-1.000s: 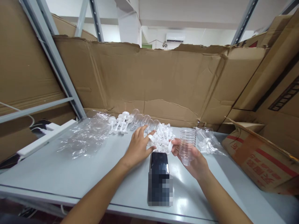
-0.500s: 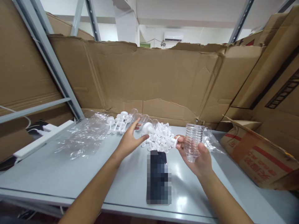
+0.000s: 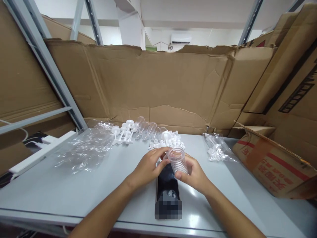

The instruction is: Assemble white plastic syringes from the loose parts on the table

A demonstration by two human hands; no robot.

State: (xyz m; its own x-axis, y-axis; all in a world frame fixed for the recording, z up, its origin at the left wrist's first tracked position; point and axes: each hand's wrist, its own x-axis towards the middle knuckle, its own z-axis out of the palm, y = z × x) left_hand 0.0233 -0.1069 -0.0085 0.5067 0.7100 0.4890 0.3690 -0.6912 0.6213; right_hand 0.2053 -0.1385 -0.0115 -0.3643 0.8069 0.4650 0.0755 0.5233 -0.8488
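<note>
My right hand is wrapped round a clear ribbed plastic cylinder, its round mouth tilted up toward me. Beside that mouth, my left hand is closed, thumb and fingers pinched together. A bit of white shows by its fingertips, but what they grip is mostly hidden. Just behind both hands lies a pile of small white plastic caps, with a larger white round-topped piece on it. Below the hands a dark phone lies on the table, partly blurred out.
White plunger-like parts and several clear cylinders stand along the back. Crumpled clear plastic and a white power strip are at left. A bag of white parts and a cardboard box occupy the right. Cardboard walls the back.
My right hand has brought the clear cylinder leftward to the middle and tipped its mouth toward me. My left hand, open near the back cylinders before, has drawn back and closed beside it.
</note>
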